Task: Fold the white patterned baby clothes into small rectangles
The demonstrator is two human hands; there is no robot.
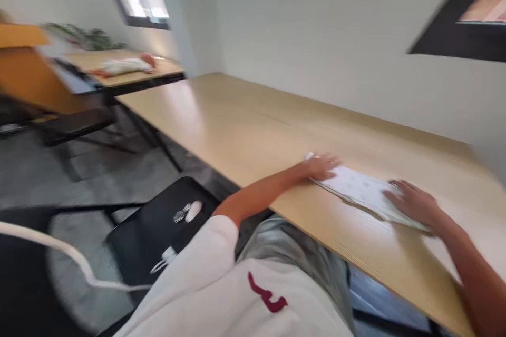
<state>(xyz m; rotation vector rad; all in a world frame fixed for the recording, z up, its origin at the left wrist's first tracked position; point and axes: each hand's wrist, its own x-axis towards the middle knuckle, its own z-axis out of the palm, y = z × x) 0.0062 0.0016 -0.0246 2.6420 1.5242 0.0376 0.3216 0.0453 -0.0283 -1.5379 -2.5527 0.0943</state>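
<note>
My left hand [322, 166] and right hand [413, 202] rest flat, fingers released, on opposite ends of the cloth [366, 192]. The cloth lies on the surface [253, 126] near its front edge.

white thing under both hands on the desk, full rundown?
The folded white cloth looks like thin fabric with faint small grey dots, layered at its near edge. It lies flat on the light wooden desk, near the front edge. The left hand rests flat on one end, the right hand flat on the other; neither closes a grip on it. Motion blur hides finer detail.
</note>
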